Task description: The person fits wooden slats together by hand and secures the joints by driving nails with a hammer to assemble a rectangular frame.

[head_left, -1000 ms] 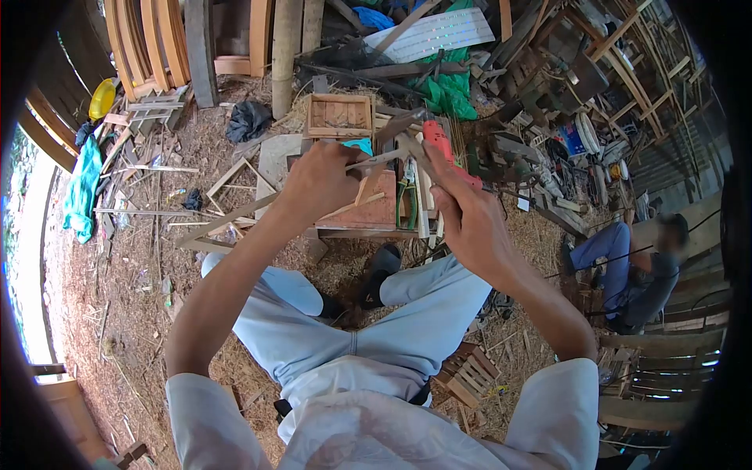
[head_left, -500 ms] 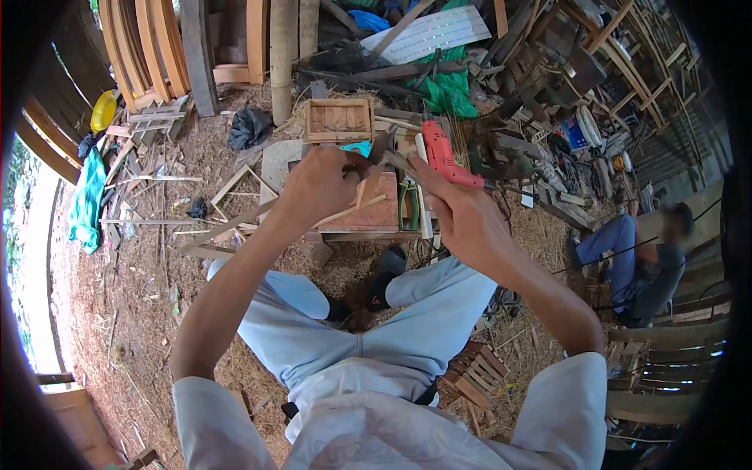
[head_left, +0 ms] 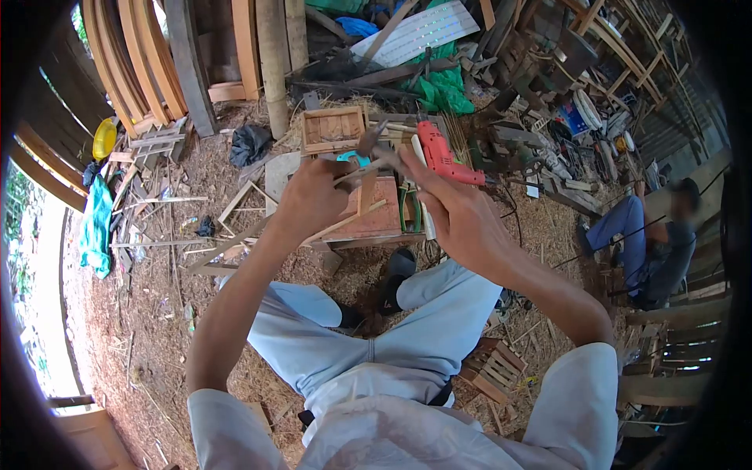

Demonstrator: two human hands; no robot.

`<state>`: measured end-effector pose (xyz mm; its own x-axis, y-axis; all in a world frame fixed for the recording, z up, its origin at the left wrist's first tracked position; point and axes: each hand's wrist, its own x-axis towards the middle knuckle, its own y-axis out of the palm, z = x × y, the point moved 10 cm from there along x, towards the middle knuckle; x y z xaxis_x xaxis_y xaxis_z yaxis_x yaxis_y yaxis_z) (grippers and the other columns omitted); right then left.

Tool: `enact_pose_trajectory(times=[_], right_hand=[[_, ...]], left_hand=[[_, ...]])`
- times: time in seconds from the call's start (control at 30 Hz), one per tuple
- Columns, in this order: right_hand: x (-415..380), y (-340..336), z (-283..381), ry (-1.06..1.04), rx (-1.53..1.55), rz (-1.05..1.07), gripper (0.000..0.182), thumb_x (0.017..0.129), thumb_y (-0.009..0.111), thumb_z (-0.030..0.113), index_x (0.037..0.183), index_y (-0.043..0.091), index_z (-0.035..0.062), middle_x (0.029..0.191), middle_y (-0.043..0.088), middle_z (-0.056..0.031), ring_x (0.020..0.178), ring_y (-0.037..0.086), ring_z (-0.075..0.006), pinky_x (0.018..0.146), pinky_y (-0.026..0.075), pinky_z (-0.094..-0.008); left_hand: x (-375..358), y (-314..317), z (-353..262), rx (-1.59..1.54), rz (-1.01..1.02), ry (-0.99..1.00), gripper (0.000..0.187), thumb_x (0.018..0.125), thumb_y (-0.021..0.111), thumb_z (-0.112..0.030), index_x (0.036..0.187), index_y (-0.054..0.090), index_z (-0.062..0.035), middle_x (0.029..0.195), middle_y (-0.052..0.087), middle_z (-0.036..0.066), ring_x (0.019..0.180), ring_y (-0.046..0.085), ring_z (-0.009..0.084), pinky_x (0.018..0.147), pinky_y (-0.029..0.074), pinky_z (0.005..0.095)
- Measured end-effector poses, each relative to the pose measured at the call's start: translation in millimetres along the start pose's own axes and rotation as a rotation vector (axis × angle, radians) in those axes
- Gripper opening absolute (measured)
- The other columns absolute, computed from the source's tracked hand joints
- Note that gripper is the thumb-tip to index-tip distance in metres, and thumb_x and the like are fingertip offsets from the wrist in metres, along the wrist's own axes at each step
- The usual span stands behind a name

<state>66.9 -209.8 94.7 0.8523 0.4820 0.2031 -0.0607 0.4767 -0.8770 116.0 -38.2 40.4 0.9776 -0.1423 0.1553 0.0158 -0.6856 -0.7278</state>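
Observation:
My left hand (head_left: 312, 192) is closed, fingers curled, around a long thin wooden strip (head_left: 359, 174). The strip slants from the lower left, past my left wrist, toward my right hand (head_left: 464, 210). The fingers of my right hand reach forward and pinch the strip's far end; their tips are partly hidden. Just beyond my hands lie a dark metal tool head (head_left: 370, 138) and a turquoise object (head_left: 358, 158). A red power drill (head_left: 446, 157) rests past my right fingers. Below the hands is a low wooden work surface (head_left: 360, 223) with green-handled pliers (head_left: 410, 210).
An open wooden box (head_left: 333, 128) stands at the work surface's far side. Wood offcuts and shavings cover the ground (head_left: 157, 329). A slatted wooden piece (head_left: 493, 368) lies by my right leg. Another person (head_left: 658, 243) sits at the right. Curved timbers (head_left: 141, 66) lean at the upper left.
The whole view has shifted and tilted slightly. My left hand has turned a little, so more of the strip and the turquoise object shows between my hands. Both hands remain close together.

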Motion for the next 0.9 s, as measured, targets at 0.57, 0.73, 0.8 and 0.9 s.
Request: enact_pose_trajectory(times=[0.57,0.73,0.8,0.9], right_hand=[[-2,12,-9,-0.003,-0.036,0.037,0.058,0.093,0.054,0.003,0.148,0.041,0.0164,0.074,0.060,-0.0189,0.062,0.057,-0.0376,0.057,0.043,-0.0455],[-1,11,-8,-0.006,-0.019,0.039,0.058,0.093,0.055,0.004,0.147,0.041,0.0187,0.072,0.059,-0.0173,0.060,0.056,-0.0365,0.057,0.043,-0.0457],[-2,6,-5,-0.056,0.010,-0.080,0.058,0.092,0.055,0.004,0.147,0.041,0.0182,0.071,0.059,-0.0168,0.059,0.057,-0.0369,0.057,0.043,-0.0461],[-5,6,-8,-0.083,0.012,-0.115,0.059,0.092,0.055,0.004,0.147,0.041,0.0176,0.071,0.060,-0.0163,0.058,0.056,-0.0369,0.056,0.043,-0.0460]], left_hand=[[0,-2,-8,0.017,0.094,0.013,0.030,0.086,0.066,-0.018,0.111,0.071,-0.0041,0.092,0.070,0.021,0.083,0.068,0.0326,0.077,0.052,0.0392],[-2,-5,-11,-0.041,0.057,0.024,0.027,0.082,0.060,-0.004,0.107,0.070,0.0013,0.090,0.072,0.021,0.082,0.070,0.0327,0.077,0.053,0.0376],[0,-4,-10,-0.073,0.071,0.039,0.028,0.082,0.061,-0.003,0.108,0.070,0.0003,0.090,0.071,0.021,0.082,0.070,0.0332,0.077,0.052,0.0379],[-4,-8,-15,-0.063,-0.013,0.106,0.029,0.081,0.059,-0.004,0.108,0.070,0.0011,0.088,0.071,0.021,0.079,0.070,0.0303,0.075,0.052,0.0365]])
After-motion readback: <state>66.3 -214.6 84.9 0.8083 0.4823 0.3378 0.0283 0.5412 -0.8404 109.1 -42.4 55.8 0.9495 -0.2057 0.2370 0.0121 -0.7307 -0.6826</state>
